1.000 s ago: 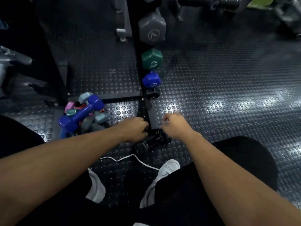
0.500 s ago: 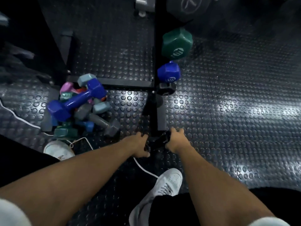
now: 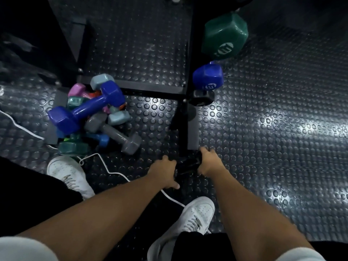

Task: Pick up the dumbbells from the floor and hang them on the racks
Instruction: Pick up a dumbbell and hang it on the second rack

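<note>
From the head view, we look down at a black floor (image 3: 282, 129) covered in round bumps. Both our hands are low, close to the near end of the rack (image 3: 192, 102). The left hand (image 3: 163, 173) and the right hand (image 3: 208, 162) each curl around one end of a black dumbbell (image 3: 188, 164). It is dark down there, so we think it is one dumbbell, but it could be two lying close together. It sits right at the foot of the rack, between our two white shoes and the rack's base.

On the rack, a green dumbbell (image 3: 225, 37) hangs higher up and a blue dumbbell (image 3: 208, 77) hangs below it. Under the blue one we see a dark shape, maybe another black weight, but it is hard to tell.

Off to the left, by the rack's far corner, a pile of dumbbells (image 3: 94, 117) waits on the floor (blue, gray, pink and teal ones all heaped up). A white cord (image 3: 116, 173) snakes past our left shoe.

We judge that we are at the picking-up step for the black weight. Next we need to hold it tight, lift it straight up, and bring it to a free spot low on the rack. We should keep our toes and the cord out of the way.
</note>
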The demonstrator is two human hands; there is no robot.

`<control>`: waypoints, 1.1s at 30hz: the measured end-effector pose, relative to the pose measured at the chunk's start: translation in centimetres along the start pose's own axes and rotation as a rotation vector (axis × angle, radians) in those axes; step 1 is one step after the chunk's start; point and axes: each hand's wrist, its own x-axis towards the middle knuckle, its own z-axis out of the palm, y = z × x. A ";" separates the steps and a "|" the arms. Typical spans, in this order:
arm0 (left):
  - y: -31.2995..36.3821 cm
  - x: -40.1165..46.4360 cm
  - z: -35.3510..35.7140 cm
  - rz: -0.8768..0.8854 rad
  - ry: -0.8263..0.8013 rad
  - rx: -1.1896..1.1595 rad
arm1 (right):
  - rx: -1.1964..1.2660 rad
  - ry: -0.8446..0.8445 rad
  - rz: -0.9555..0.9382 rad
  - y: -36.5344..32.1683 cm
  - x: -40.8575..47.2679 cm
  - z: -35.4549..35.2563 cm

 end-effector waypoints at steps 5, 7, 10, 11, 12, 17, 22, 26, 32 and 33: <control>0.0 0.2 -0.2 0.015 0.012 0.031 | -0.040 -0.056 -0.001 -0.3 0.2 -1.3; -0.2 0.2 -0.3 0.029 0.017 0.042 | -0.040 -0.075 -0.013 -0.6 0.0 -1.7; -0.6 0.2 -0.4 0.060 0.015 0.088 | -0.054 -0.093 -0.016 -0.4 -0.7 -1.6; -0.8 0.1 -0.6 0.075 0.014 0.108 | -0.049 -0.100 -0.019 -0.1 -0.8 -1.2; -1.1 0.0 -0.8 0.088 0.007 0.124 | -0.038 -0.110 -0.020 0.0 -1.2 -0.9; -3.7 -0.8 -3.4 0.143 -0.072 0.184 | -0.084 -0.179 -0.123 -1.5 -2.4 0.9; -6.1 -2.6 -7.5 0.201 -0.149 0.247 | 0.057 -0.352 -0.080 -4.5 -4.5 0.6; -7.4 -4.7 -11.2 0.217 -0.181 0.203 | 0.075 -0.324 -0.152 -7.0 -6.9 -1.7; -8.4 -7.7 -16.8 0.219 -0.178 0.197 | 0.206 -0.290 -0.158 -10.2 -10.6 -5.5; -8.6 -8.4 -17.8 0.212 -0.166 0.202 | 0.214 -0.265 -0.169 -10.9 -11.3 -6.0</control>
